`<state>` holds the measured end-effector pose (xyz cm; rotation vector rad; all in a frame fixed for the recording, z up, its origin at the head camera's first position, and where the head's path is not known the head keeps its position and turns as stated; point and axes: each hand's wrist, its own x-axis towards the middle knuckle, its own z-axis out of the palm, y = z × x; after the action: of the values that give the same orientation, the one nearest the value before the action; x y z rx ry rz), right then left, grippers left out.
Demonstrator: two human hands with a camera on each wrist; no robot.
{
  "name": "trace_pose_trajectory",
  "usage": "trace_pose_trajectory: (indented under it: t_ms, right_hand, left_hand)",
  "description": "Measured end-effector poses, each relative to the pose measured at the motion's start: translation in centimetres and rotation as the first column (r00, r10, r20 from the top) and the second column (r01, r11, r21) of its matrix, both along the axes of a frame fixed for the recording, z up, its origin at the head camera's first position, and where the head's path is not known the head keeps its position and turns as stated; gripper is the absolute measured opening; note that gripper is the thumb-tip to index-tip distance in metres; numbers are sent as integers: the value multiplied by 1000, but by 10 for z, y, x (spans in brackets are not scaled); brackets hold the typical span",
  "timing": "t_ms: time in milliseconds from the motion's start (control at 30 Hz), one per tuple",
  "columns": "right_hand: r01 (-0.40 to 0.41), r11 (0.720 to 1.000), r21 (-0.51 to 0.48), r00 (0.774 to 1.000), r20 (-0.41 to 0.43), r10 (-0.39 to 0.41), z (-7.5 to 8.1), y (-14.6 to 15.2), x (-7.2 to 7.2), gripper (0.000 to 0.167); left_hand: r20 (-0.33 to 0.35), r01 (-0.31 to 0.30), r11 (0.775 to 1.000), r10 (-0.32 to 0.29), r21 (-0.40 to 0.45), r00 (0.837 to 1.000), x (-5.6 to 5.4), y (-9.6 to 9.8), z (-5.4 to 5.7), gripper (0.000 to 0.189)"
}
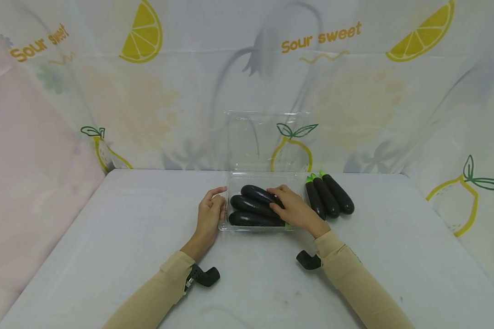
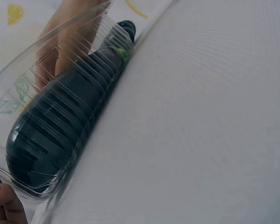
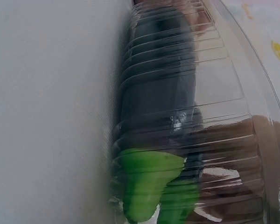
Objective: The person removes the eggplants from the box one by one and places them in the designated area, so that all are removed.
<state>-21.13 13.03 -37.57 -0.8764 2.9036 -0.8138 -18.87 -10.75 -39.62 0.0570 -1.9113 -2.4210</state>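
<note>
A clear plastic clamshell box (image 1: 263,229) lies on the table, its lid (image 1: 247,141) raised upright at the back. Three dark eggplants lie in it side by side: a front one (image 1: 255,219), a middle one (image 1: 251,204) and a rear one (image 1: 257,194). My right hand (image 1: 294,209) reaches over the box's right side and grips the rear eggplant near its stem end, which the fingers hide. Against the left wall rests my left hand (image 1: 211,214), its index finger stretched toward the rim and the other fingers loosely bent. In the left wrist view, ribbed plastic covers the front eggplant (image 2: 56,126).
Three more eggplants (image 1: 331,196) with green stems lie together on the white table (image 1: 148,228), just right of the box. A lemon-printed cloth (image 1: 197,82) hangs behind the table and along its sides. Black wrist devices (image 1: 206,276) stick out under both sleeves.
</note>
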Motion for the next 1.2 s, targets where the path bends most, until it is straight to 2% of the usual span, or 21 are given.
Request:
trace_pose_trajectory:
  t_ms: [100,333,367,633,967,1033,1200]
  right_hand:
    - [-4,1000,-4,1000,4,4,1,0,0,44]
    - [-13,998,-53,1000,-21,12,2,0,0,43]
    - [-7,998,-60,1000,-23,5,2,0,0,43]
    - [24,995,-99,997,-69,-30,4,1,0,44]
    - [61,986,-157,995,-62,-72,6,4,0,44]
    - [74,984,-163,995,-56,-84,8,4,1,44]
    - [87,980,-182,993,-59,-99,12,7,0,44]
  left_hand:
    - [6,-4,1000,4,-7,1000,0,0,1,37]
    - [10,-32,999,32,35,999,-13,-2,-23,32]
    - [13,-33,999,32,42,999,-13,-2,-24,32]
    - [14,-27,997,27,65,1000,-13,-1,-25,32]
    - [24,-1,998,-1,62,1000,-14,-3,-23,32]
    - [29,9,998,-10,56,1000,-13,-4,-22,32]
    - [28,28,999,-29,42,999,-5,-3,-8,34]
